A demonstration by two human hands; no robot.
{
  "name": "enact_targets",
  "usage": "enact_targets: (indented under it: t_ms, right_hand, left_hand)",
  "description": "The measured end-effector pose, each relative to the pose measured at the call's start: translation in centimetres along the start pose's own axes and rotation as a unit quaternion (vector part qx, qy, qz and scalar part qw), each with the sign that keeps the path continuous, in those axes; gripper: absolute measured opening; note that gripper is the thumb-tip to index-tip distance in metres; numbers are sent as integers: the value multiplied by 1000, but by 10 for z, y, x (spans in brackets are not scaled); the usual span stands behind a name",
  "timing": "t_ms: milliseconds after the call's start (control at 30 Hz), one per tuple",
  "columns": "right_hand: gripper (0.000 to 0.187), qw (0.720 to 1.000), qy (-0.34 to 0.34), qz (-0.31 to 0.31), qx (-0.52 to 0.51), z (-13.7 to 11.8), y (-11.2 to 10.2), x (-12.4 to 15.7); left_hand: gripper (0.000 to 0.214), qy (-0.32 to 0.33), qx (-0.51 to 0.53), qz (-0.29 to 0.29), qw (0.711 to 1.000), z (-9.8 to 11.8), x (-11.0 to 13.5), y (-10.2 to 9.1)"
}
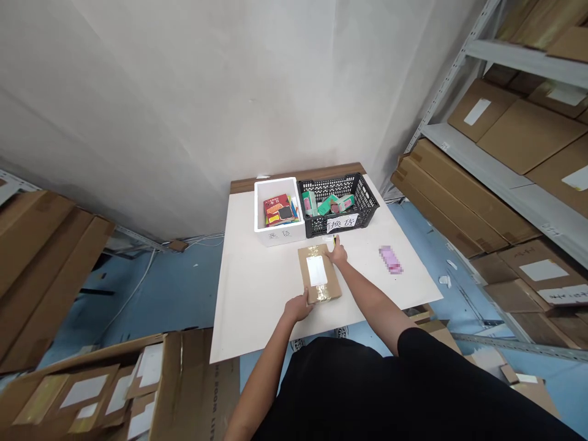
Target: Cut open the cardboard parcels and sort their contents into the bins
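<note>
A flat cardboard box [328, 277] with a white label and clear tape at both ends lies on the white table [257, 294]. My left hand [297, 307] grips its near left corner, thumb on top. At the far right corner, my right hand [338, 252] rests against the box, its fingers closed around a small yellow-and-black box cutter [335, 242], mostly hidden by the hand. Just beyond stand a white foam bin [281, 235] holding books [278, 209] and a black plastic crate [316, 228] holding green-and-white small boxes [345, 203].
A blurred pink item [390, 260] lies on the table's right side. Metal shelves [487, 150] with cartons rise at the right. A large open carton [184, 380] of parcels stands at the lower left, and stacked cartons [46, 263] are at the left. A wall closes the back.
</note>
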State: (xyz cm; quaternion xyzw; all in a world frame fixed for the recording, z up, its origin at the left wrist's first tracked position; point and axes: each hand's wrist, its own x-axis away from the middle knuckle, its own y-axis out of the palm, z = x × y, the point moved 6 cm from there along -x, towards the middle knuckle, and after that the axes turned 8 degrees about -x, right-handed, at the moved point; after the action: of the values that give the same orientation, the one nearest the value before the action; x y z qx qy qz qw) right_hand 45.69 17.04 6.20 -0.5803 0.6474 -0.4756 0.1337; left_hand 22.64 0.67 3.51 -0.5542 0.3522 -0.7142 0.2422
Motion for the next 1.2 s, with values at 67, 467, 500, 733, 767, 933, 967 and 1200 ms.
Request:
enact_targets:
  t_ms: [67,467,500,733,767,933,967,1200]
  right_hand:
    - [108,1000,-28,13,-7,0,-9,1]
    - [114,994,45,-58,-75,130,36,134]
    - [115,993,54,-62,-85,132,38,131]
    - [115,985,59,-12,-161,89,33,67]
    - [114,985,55,-7,-163,76,35,58]
    - [103,988,10,-35,-152,12,49,37]
    - [96,988,-7,-40,-151,5,50,38]
    - [57,987,-45,-98,-121,39,39,75]
  left_hand:
    - [68,0,4,42,999,3,6,0]
    - [96,211,-62,21,975,44,-88,-56]
    - [97,201,-64,19,977,41,-91,-53]
    - [99,22,-49,30,998,-3,-74,-27]
    - [98,-5,-49,24,998,-8,-68,-23]
    - [87,-91,-49,52,993,-20,-35,-13]
    - [84,-96,-44,75,992,-20,-30,-14]
    - [79,-40,-16,22,999,-19,-42,0]
